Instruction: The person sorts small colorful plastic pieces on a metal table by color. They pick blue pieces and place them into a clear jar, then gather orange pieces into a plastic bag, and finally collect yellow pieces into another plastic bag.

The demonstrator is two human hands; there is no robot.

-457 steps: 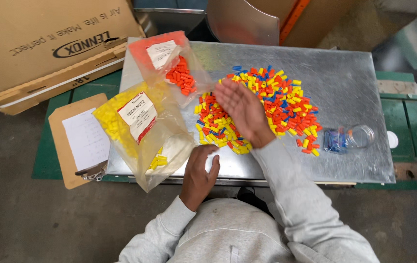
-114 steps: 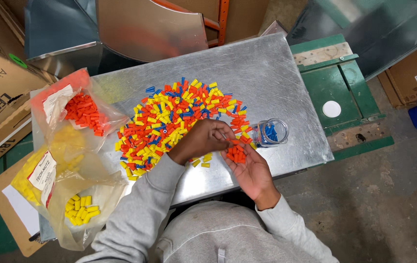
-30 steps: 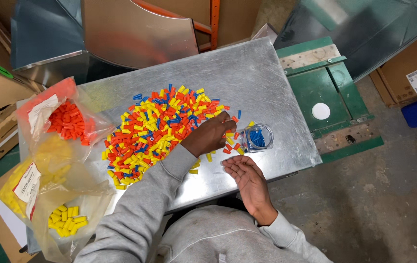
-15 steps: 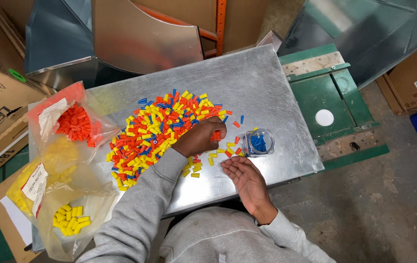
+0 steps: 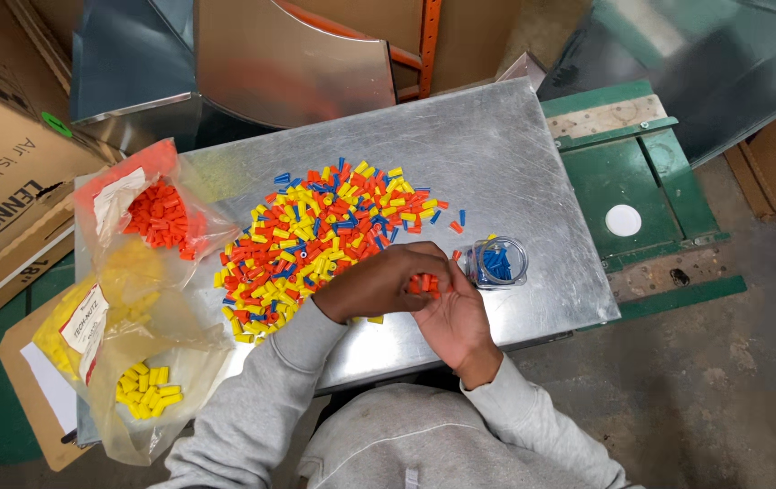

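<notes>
Near the scratched sheet-metal bench's (image 5: 515, 163) front edge, left hand (image 5: 379, 282) fingers pinch small orange plastic caps (image 5: 424, 284) over the right hand (image 5: 456, 317), apparently cupped, fingers loosely curled.

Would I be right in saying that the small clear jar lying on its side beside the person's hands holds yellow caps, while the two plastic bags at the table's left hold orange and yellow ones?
Not quite: the head view shows that the clear jar holds blue caps, not yellow. The rest stands: it lies on its side beside the hands, and the bags at the left hold orange caps and yellow caps.
</notes>
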